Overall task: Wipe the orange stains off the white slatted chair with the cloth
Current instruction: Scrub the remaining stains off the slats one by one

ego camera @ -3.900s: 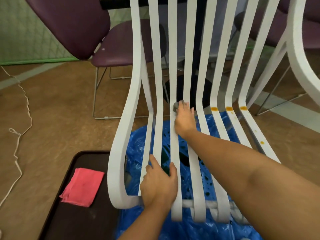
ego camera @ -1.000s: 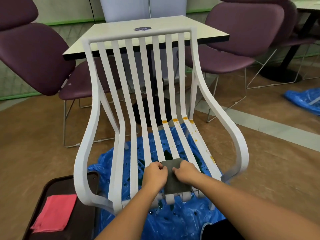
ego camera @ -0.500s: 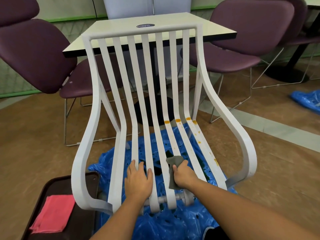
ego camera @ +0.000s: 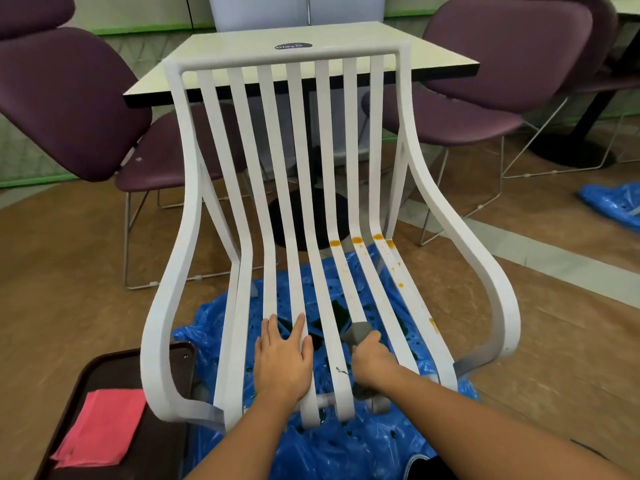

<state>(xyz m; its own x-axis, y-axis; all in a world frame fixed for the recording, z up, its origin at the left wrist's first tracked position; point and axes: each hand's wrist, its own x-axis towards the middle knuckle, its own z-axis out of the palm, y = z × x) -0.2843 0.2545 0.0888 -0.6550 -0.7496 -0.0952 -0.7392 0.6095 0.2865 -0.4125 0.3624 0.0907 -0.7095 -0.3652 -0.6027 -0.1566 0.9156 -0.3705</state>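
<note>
Cloth (ego camera: 358,332): only a grey tip above the right hand (ego camera: 372,363) and a scrap below the wrist show; the middle is covered by the fist, whose fingertips curl out of sight. Small dark mark (ego camera: 341,370) on a chair (ego camera: 349,133) slat beside that hand: too small to identify. Blue sheet (ego camera: 346,452): partly screened by slats and forearms, both forearms cut by the bottom edge. Tray (ego camera: 104,372), lower left: cut by the bottom edge. Dark item (ego camera: 420,469), bottom edge: cut off, nature undetermined. Table label (ego camera: 293,46), top centre: lettering illegible. Second sheet (ego camera: 613,202), right edge: cut off. Purple seats, upper left (ego camera: 69,109) and upper right (ego camera: 502,57): truncated by the frame.
</note>
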